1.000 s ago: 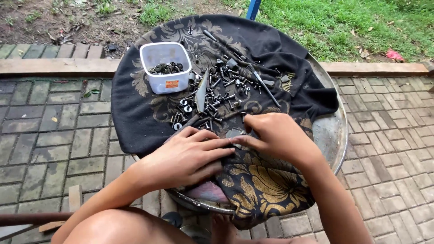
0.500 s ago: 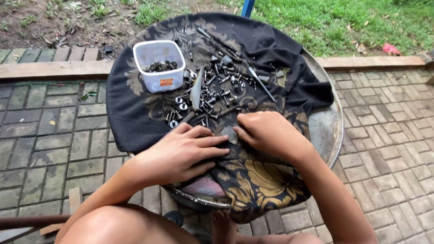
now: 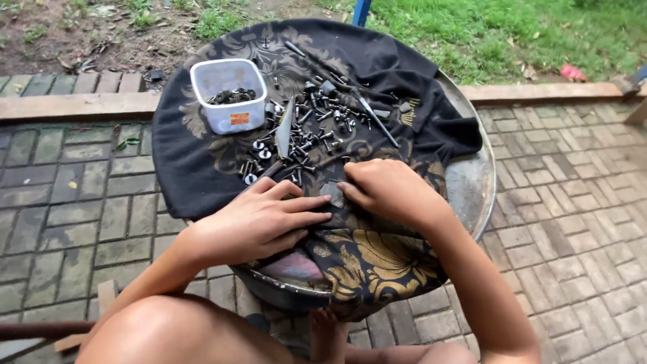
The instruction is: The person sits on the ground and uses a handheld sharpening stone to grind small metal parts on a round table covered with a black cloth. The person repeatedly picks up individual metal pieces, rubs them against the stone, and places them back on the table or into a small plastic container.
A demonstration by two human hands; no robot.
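Left hand (image 3: pixel 259 219): palm down, fingers spread flat on a black cloth with gold floral print (image 3: pixel 202 162), gripping nothing, fingertips at a small grey metal piece (image 3: pixel 333 193). Right hand (image 3: pixel 387 191): fingers curled, tips pinching that same piece from the opposite side; the two hands nearly touch. Just beyond the hands: scattered pile of bolts, nuts and washers (image 3: pixel 303 131). Further out, left of the pile: white plastic tub (image 3: pixel 228 94) holding dark small hardware. Beneath the cloth: round metal tray (image 3: pixel 475 185), rim exposed beside the right hand.
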